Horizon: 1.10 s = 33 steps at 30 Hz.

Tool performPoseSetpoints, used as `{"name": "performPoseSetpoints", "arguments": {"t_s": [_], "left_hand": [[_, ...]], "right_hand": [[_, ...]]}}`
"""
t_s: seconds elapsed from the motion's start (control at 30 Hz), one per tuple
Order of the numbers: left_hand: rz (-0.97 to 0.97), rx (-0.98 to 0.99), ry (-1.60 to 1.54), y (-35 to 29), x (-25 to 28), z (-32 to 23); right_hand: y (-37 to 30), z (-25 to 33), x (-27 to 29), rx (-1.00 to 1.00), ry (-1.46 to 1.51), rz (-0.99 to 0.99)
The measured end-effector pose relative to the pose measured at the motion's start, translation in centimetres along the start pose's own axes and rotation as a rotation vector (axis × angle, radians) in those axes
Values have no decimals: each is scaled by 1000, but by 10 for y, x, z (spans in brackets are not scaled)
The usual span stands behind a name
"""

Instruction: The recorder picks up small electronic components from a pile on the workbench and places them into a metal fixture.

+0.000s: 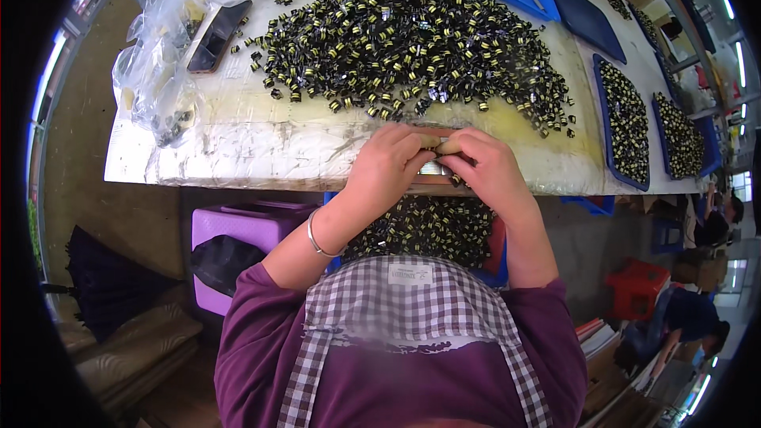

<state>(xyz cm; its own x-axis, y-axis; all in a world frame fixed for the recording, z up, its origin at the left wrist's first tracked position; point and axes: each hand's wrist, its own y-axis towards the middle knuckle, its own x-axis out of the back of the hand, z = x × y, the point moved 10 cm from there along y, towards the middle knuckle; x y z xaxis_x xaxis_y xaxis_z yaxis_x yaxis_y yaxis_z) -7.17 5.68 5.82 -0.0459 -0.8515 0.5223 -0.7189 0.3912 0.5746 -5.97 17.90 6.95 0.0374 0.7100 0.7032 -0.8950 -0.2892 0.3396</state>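
My left hand (387,160) and my right hand (485,165) meet at the table's front edge, fingers closed in a pinch. Between the fingertips shows a bit of a small black part (434,155), mostly hidden. Tan covers wrap some of the fingertips. Under the hands lies a brown-framed board (432,179) with a shiny metal strip. Just beyond spreads a large heap of small black-and-yellow parts (412,43). Below the table edge, in front of my apron, a blue tray (501,269) holds many more of them.
Clear plastic bags (151,63) and a phone (219,36) lie at the left. Filled blue trays (622,123) stand at the right, near a dark blue lid-like panel (585,17). A purple stool (238,226) is below left. Other people (690,321) are at the far right.
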Motion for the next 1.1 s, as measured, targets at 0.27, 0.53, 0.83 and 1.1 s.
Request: {"name": "performPoseSetpoints", "arguments": {"t_s": [0.27,0.53,0.83,1.1], "left_hand": [[-43,7,3,-3,-2,-4],[-16,-90,81,0,-20,-21],[-46,-41,105,-3,-17,-19],[-172,34,368,30,11,-12]], "right_hand": [[-4,-14,-2,-124,105,19],[2,-53,43,-205,-268,-486],[-14,-49,38,-299,-178,-397],[-4,-7,2,10,17,-57]]}}
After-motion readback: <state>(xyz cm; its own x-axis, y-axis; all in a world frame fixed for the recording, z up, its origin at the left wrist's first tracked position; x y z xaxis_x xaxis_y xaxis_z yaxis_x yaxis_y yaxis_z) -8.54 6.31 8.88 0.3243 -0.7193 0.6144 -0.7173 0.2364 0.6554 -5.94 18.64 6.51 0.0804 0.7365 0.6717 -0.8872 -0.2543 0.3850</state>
